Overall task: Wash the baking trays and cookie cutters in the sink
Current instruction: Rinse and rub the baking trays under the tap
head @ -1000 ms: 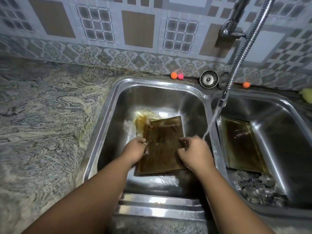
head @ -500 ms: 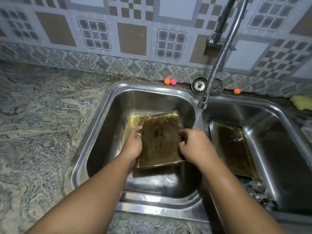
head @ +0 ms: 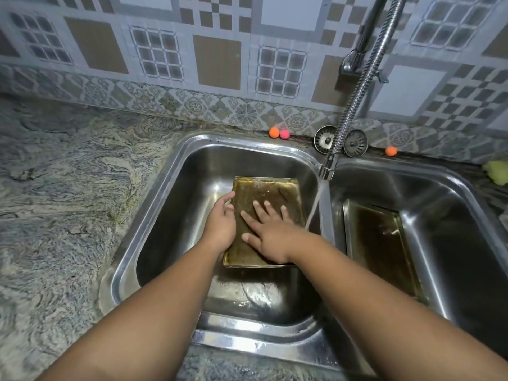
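A greasy brown baking tray [head: 270, 192] lies tilted in the left basin [head: 176, 215] of a steel double sink. My left hand [head: 222, 222] grips the tray's left edge. My right hand [head: 268, 231] lies flat on the tray's inside, fingers spread. A second dirty baking tray [head: 380, 243] leans in the right basin [head: 453, 229]. Water runs from the flexible tap hose [head: 354, 103] down past the first tray's right edge. I see no cookie cutters.
Marbled stone counter [head: 68, 202] spreads to the left. Two sink strainers [head: 354, 143], three small orange and pink balls [head: 279, 132] and a yellow sponge [head: 497, 171] sit along the tiled back wall.
My right hand has let go of the tray's right edge and now lies open on its surface. The yellow thing behind the tray is out of sight. The tap spout sits over the divider.
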